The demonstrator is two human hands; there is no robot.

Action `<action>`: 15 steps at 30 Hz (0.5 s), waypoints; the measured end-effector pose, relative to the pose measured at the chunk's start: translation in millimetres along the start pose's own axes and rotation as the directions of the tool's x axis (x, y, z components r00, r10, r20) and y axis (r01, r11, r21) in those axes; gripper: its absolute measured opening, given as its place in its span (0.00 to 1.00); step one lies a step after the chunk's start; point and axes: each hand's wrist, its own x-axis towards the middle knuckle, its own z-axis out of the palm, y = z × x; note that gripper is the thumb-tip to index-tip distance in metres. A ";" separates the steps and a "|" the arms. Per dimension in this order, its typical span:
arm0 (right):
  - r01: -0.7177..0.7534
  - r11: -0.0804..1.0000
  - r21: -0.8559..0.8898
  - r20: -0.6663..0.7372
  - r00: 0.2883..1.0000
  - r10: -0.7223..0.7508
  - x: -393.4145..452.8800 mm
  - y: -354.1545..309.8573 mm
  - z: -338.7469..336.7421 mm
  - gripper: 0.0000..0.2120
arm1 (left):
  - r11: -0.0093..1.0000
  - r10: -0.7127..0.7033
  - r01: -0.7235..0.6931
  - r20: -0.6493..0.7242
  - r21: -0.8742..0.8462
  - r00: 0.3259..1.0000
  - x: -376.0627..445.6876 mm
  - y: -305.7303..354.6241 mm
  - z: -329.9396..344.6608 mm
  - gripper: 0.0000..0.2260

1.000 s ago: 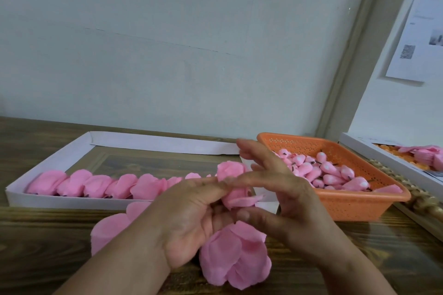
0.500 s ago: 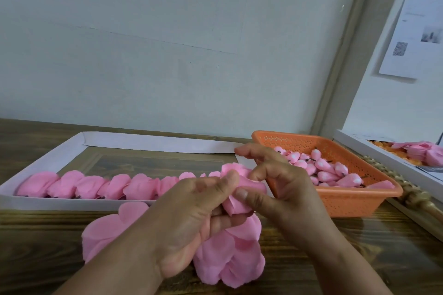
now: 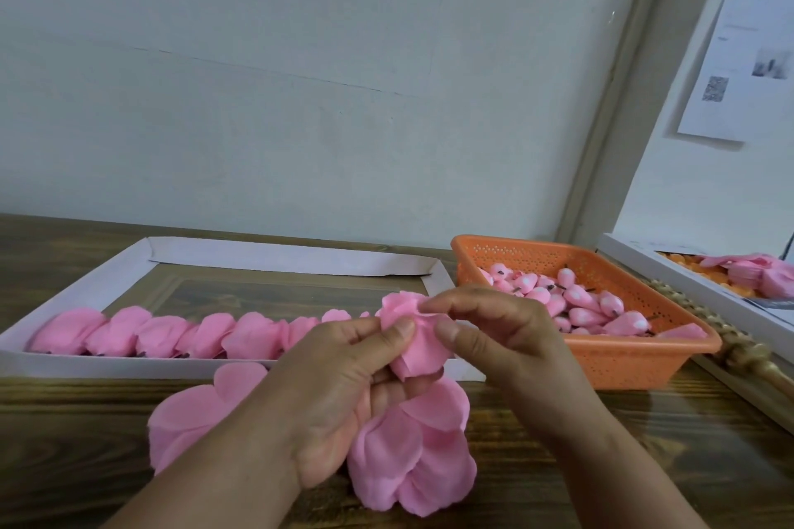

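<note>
Backdrop: pale wall [image 3: 300, 99], printed sheet [image 3: 739, 56] stuck up at far right.
Surface: dark wooden table [image 3: 644, 464].
Left hand [image 3: 343, 391]: gripping the pink flower [image 3: 412, 331], thumb pressed on its petals from the front, fingers curled beneath its base.
Right hand [image 3: 507, 339]: pinching the flower's outer petal between thumb and forefinger, other fingers arched above.
Flower's place: held up between both hands, above the table, in front of the tray's right corner.
Petal cluster [image 3: 412, 460]: hanging below the left palm; resting on the table or just over it, cannot tell.
Loose petals [image 3: 193, 412]: flat on the table, left of the left forearm, partly hidden by it.
White tray [image 3: 86, 365]: behind the hands, row of finished flowers [image 3: 172, 335] lined along its near wall.
Orange basket [image 3: 623, 361]: just right of the tray, heaped with pink buds [image 3: 580, 305].
Second tray [image 3: 687, 283]: far right, holding pink and orange pieces.
</note>
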 end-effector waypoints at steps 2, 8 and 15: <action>-0.007 1.000 0.005 -0.069 0.998 0.008 0.4 2.4 5.8 0.04 | 1.000 -0.010 0.011 -0.004 0.006 1.000 -0.4 -1.3 0.3 0.16; -0.002 0.993 0.120 -0.062 0.998 0.009 -0.1 3.2 5.7 0.09 | 0.997 -0.071 0.071 0.017 -0.037 0.997 -0.3 -2.1 -0.9 0.18; -0.018 0.992 0.127 -0.001 1.000 0.018 -0.4 4.1 -2.8 0.14 | 0.981 -0.154 0.160 0.065 -0.108 0.986 1.5 -2.0 -3.3 0.16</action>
